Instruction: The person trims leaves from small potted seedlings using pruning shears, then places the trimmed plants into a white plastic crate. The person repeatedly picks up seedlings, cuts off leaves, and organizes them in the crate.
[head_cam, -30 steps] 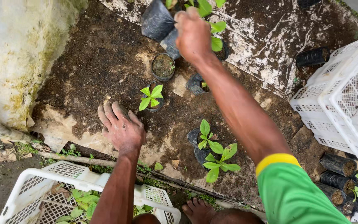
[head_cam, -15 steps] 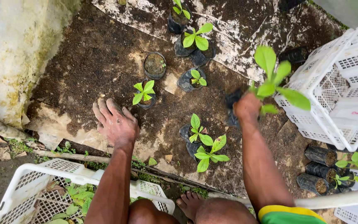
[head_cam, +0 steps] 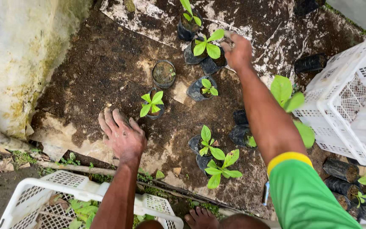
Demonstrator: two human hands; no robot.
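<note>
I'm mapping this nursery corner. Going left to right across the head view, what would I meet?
Pale wall → left hand flat on soil → empty black pot → right hand → white crate.

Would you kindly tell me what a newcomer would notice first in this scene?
Bright green seedlings in black bags stand scattered on dark soil at the centre. The right hand reaches to the far ones near the top, while the left hand rests flat on the ground. A white plastic crate sits tilted at the right edge, and another crate lies at bottom left.
</note>
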